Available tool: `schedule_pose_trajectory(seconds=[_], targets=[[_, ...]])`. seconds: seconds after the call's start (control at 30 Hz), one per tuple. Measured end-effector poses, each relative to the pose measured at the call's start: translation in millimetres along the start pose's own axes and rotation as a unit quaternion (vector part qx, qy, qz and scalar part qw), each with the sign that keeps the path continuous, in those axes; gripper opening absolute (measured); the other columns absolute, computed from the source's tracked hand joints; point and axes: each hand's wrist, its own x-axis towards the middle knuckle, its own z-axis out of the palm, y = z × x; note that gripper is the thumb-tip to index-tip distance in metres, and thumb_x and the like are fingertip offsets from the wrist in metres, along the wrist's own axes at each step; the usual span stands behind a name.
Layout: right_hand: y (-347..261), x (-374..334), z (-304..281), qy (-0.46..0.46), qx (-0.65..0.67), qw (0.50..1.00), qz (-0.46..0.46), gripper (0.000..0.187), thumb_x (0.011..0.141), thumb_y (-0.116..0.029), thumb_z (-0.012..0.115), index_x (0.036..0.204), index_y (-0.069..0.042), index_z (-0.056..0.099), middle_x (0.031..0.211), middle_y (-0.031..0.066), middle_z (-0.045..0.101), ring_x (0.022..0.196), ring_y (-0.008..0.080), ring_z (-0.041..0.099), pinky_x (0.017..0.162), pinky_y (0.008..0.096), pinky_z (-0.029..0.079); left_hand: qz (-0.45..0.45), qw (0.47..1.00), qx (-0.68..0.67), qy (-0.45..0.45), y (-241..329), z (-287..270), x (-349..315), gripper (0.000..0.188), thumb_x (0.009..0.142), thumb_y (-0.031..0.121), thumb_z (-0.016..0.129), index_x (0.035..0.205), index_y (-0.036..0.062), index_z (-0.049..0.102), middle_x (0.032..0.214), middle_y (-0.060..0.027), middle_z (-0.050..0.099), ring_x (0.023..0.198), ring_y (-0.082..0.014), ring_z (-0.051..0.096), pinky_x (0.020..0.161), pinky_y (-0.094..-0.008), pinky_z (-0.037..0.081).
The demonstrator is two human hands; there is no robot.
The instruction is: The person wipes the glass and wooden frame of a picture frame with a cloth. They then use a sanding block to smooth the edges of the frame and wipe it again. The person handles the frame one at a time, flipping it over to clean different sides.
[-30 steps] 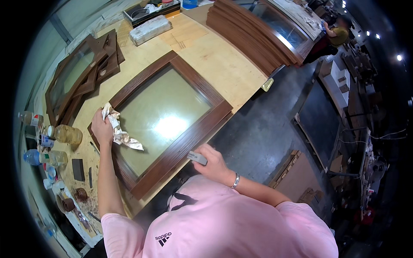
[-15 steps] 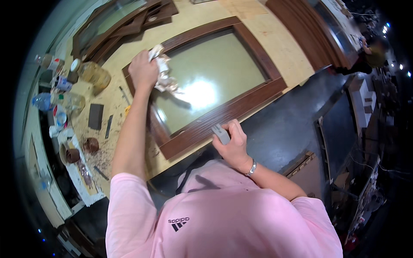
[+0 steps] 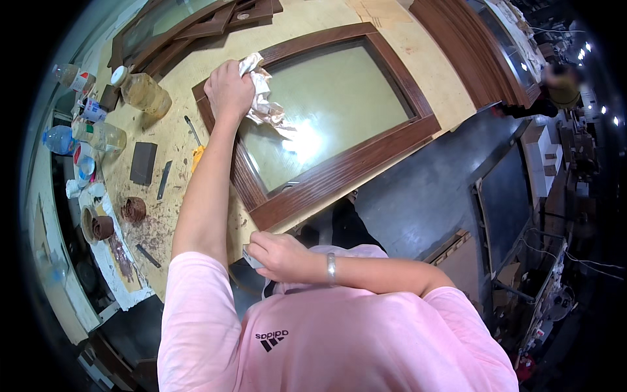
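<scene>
A brown wooden frame [image 3: 366, 168] with a glass pane [image 3: 333, 91] lies at an angle on the workbench. My left hand [image 3: 230, 91] is closed round a crumpled whitish cloth [image 3: 266, 104], over the frame's left side; the cloth trails across the edge of the glass. My right hand [image 3: 287, 257] is at the bench's near edge, just below the frame's near left corner and close to my body. Its fingers grip a small grey block [image 3: 252, 259], mostly hidden behind them.
At the left stand a jar of yellowish liquid [image 3: 145, 93] and several plastic bottles [image 3: 104, 136]. Closer lie a dark rectangular block [image 3: 143, 163], a screwdriver [image 3: 192, 129] and brown rolled strips [image 3: 134, 208]. More wooden frames [image 3: 209, 27] are stacked at the back left. Far right is another person [image 3: 563, 91].
My right hand has moved left and toward my body with the grey block, away from the frame's near rail. My left hand has shifted slightly right and away from me with the cloth.
</scene>
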Motion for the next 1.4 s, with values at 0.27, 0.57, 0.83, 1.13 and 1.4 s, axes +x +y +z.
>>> schedule_pose_trajectory(seconds=[0.27, 0.57, 0.83, 1.13, 1.4], targets=[[11, -9, -93, 0.323, -0.039, 0.932, 0.157, 0.031, 0.072, -0.005, 0.071, 0.101, -0.002, 0.062, 0.091, 0.0157, 0.059, 0.081, 0.0335, 0.063, 0.07, 0.0391, 0.051, 0.111, 0.993, -0.03, 0.029, -1, -13, -12, 0.032, 0.084, 0.022, 0.056, 0.112, 0.0087, 0.062, 0.116, -0.011, 0.063, 0.118, -0.0285, 0.053, 0.103, -0.0483, 0.034], [24, 4, -112, 0.348, 0.077, 0.908, 0.22, 0.043, 0.072, -0.006, 0.076, 0.109, 0.002, 0.056, 0.096, 0.0089, 0.063, 0.083, 0.0134, 0.057, 0.071, 0.0271, 0.049, 0.279, 0.872, -0.384, -0.122, 81, -155, -134, 0.039, 0.076, 0.006, 0.069, 0.114, 0.0041, 0.066, 0.11, -0.0147, 0.066, 0.1, -0.033, 0.062, 0.088, -0.0416, 0.048], [7, 42, -77, 0.109, 0.073, 0.986, 0.101, 0.051, 0.073, -0.004, 0.069, 0.121, 0.001, 0.054, 0.11, 0.0163, 0.061, 0.1, 0.0292, 0.061, 0.088, 0.0381, 0.05, -0.017, 0.958, -0.285, -0.029, -34, -205, -198, 0.033, 0.081, 0.001, 0.068, 0.113, 0.0022, 0.067, 0.107, -0.0128, 0.068, 0.094, -0.0263, 0.064, 0.085, -0.0347, 0.05], [124, 129, -105, 0.112, -0.332, 0.935, 0.047, 0.051, 0.073, -0.016, 0.072, 0.122, -0.013, 0.061, 0.136, 0.0218, 0.047, 0.125, 0.0415, 0.042, 0.105, 0.0461, 0.037, -0.136, 0.988, 0.06, 0.052, -164, -188, -237, 0.034, 0.08, 0.003, 0.065, 0.115, 0.0039, 0.065, 0.114, -0.0127, 0.064, 0.105, -0.0328, 0.058, 0.095, -0.0429, 0.044], [31, 61, -80, 0.026, -0.162, 0.985, -0.057, 0.05, 0.068, -0.005, 0.064, 0.117, -0.012, 0.06, 0.102, 0.0153, 0.058, 0.098, 0.0343, 0.055, 0.084, 0.0444, 0.046, -0.019, 0.984, -0.173, 0.04, -44, -148, -151, 0.027, 0.083, 0.005, 0.064, 0.109, 0.002, 0.067, 0.114, -0.0145, 0.065, 0.108, -0.0323, 0.059, 0.096, -0.0387, 0.046]])
